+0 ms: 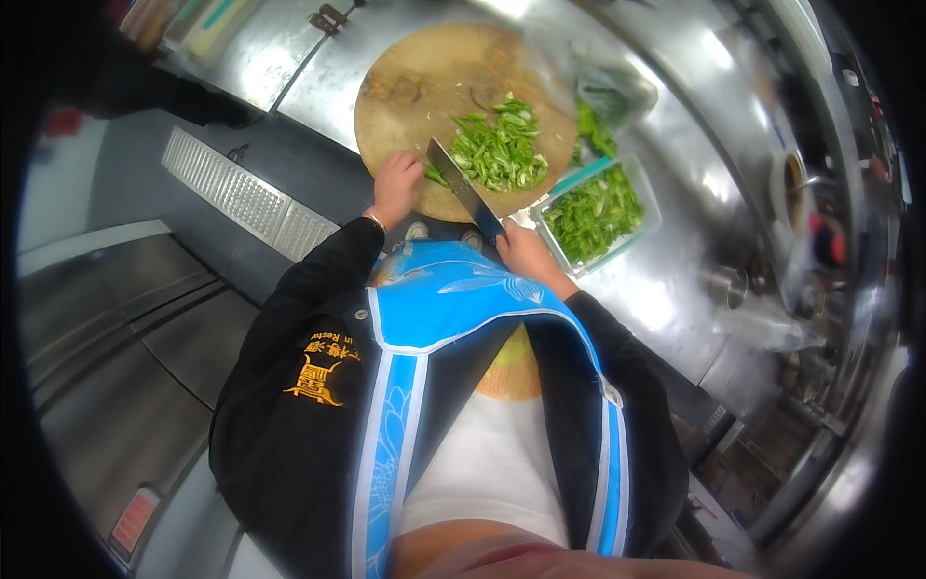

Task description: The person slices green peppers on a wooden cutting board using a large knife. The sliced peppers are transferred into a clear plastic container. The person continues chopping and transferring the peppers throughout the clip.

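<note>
My right hand is closed around the handle of a cleaver, whose blade reaches over the near part of a round wooden chopping board. Just left of the blade, my left hand holds a piece of green pepper against the board with curled fingers. On the blade's other side lies a pile of sliced green peppers. A clear plastic container full of similar green slices stands beside the board at the right.
A plastic bag with green vegetables lies behind the container on the stainless steel counter. Farther right are a metal cup and a bowl. A perforated metal strip is at the left, below the counter's edge.
</note>
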Available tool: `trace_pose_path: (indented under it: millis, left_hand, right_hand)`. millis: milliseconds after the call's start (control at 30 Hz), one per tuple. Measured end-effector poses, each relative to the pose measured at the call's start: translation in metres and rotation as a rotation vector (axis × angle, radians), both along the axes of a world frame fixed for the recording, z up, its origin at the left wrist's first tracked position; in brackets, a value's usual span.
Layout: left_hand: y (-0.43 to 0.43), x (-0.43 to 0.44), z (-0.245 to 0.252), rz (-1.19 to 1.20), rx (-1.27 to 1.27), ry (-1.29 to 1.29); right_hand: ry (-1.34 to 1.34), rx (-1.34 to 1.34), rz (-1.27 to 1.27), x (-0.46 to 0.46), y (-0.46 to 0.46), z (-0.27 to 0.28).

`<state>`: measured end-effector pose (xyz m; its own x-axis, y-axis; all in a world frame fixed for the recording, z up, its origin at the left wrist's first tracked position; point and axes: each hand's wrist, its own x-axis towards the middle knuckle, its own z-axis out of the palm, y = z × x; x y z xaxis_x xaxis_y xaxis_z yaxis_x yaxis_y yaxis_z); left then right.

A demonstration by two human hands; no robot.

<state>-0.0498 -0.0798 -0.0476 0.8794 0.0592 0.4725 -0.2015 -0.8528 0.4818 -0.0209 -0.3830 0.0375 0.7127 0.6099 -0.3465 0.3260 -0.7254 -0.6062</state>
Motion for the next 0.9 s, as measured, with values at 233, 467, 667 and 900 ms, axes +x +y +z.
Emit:
trace_pose_path:
  millis: [233,467,667,900]
  left_hand:
    - [0.0,-0.012,0.002,0.001,0.07,-0.041]
    - [-0.001,-0.02,0.003,0.002,0.068,-0.046]
    - [-0.003,-0.025,0.005,0.005,0.101,-0.051]
    - [-0.002,-0.027,-0.002,-0.004,0.08,-0.019]
  right_hand:
    - [-0.051,-0.085,0.016,0.002,-0.009,0.016]
    - [-0.075,-0.046,0.067,0.006,-0.016,0.023]
    - [-0.008,-0.034,0.074,0.011,-0.017,0.024]
    - [0.016,-0.097,0.106,0.009,-0.004,0.013]
